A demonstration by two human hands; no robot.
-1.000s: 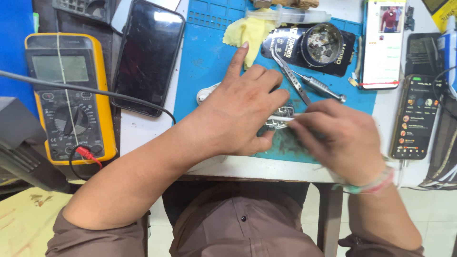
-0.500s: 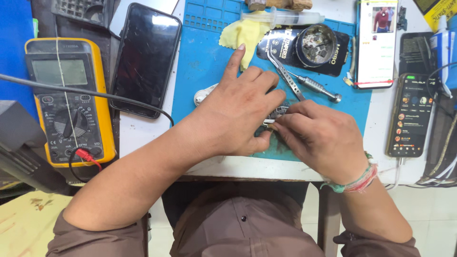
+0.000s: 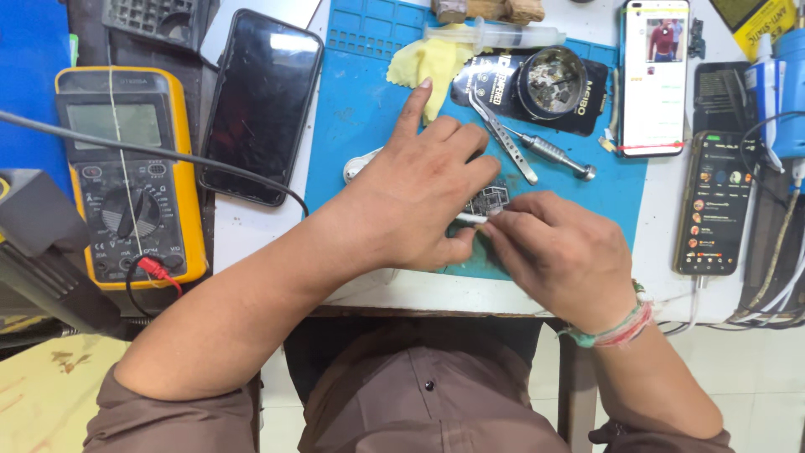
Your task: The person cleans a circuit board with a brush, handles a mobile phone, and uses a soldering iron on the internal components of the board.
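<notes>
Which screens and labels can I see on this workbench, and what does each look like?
Multimeter: far left, yellow case, blank grey display.
Dark phone: beside the multimeter, black screen, off.
Lit phone: upper right, bright white screen with a small picture.
Second lit phone: right edge, dark screen with rows of round icons.
Black card: on the blue mat, white print, under a round tin.
Yellow label: top right corner.

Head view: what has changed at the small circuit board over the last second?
Little. The left hand stays pressed over the small dark circuit board on the blue work mat, index finger still stretched out. The right hand has shifted slightly left and now holds a thin white stick at the board's near edge. Nothing was let go. The metal tweezers, yellow multimeter and phones lie as before.
</notes>
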